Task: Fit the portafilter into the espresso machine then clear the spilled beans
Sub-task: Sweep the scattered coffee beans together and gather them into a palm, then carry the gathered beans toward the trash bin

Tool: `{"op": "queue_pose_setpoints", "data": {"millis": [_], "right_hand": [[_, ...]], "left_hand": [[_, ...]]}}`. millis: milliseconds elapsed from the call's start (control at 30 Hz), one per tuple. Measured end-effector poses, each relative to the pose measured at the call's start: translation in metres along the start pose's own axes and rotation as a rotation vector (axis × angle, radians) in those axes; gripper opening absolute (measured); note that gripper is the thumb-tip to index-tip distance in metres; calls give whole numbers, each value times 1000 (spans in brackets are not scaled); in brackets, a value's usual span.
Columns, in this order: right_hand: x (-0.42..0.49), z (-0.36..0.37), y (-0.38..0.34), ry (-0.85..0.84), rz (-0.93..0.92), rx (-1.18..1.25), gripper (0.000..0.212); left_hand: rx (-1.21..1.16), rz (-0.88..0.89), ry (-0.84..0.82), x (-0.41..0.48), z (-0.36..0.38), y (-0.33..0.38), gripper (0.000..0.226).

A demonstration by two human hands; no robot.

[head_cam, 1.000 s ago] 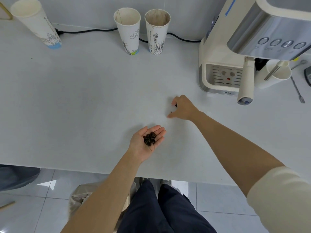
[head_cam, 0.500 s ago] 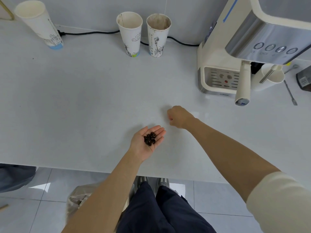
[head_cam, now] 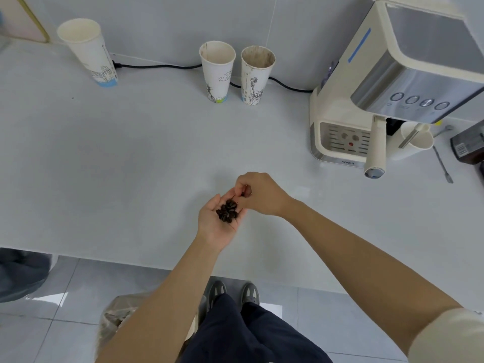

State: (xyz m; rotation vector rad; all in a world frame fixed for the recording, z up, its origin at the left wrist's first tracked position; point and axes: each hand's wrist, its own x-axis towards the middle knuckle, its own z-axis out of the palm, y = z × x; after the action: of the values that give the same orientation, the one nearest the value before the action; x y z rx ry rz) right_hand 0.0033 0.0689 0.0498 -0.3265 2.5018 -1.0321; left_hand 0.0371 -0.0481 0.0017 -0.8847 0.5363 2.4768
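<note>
My left hand [head_cam: 213,224] lies palm up over the white counter [head_cam: 131,158], cupping a small heap of dark coffee beans [head_cam: 227,211]. My right hand [head_cam: 258,193] hovers just above its fingertips, fingers pinched together right over the heap; whether a bean is between them I cannot tell. The cream espresso machine [head_cam: 387,82] stands at the right, with the portafilter handle [head_cam: 375,150] sticking out from under its head toward me.
Three paper cups stand at the back: one at the left [head_cam: 87,52], two together [head_cam: 218,70] [head_cam: 255,74]. A black cable [head_cam: 157,66] runs along the wall. A white cup [head_cam: 416,138], a thin spoon [head_cam: 442,165] and a dark box [head_cam: 468,146] sit right of the machine. A bag [head_cam: 117,318] is on the floor.
My right hand left the counter spot ahead of the machine and came back to the left palm, fingers pinched. The left hand stayed put with the beans.
</note>
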Motion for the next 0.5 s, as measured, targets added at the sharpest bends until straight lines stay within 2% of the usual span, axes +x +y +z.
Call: {"op": "queue_pose_setpoints", "data": {"millis": [100, 200, 267, 367, 500], "right_hand": [[-1, 12, -20, -57, -40, -23, 7], [0, 22, -33, -80, -86, -31, 13], [-1, 27, -39, -32, -113, 0, 16], [-1, 36, -49, 85, -126, 136, 17], [-5, 53, -69, 139, -79, 394, 19]], "left_hand": [[-44, 47, -12, -7, 1, 8, 58], [-68, 84, 42, -14, -4, 15, 46], [-94, 121, 32, -19, -7, 21, 45], [-102, 190, -32, -29, -14, 31, 59], [-144, 297, -50, -46, -25, 43, 54]]}}
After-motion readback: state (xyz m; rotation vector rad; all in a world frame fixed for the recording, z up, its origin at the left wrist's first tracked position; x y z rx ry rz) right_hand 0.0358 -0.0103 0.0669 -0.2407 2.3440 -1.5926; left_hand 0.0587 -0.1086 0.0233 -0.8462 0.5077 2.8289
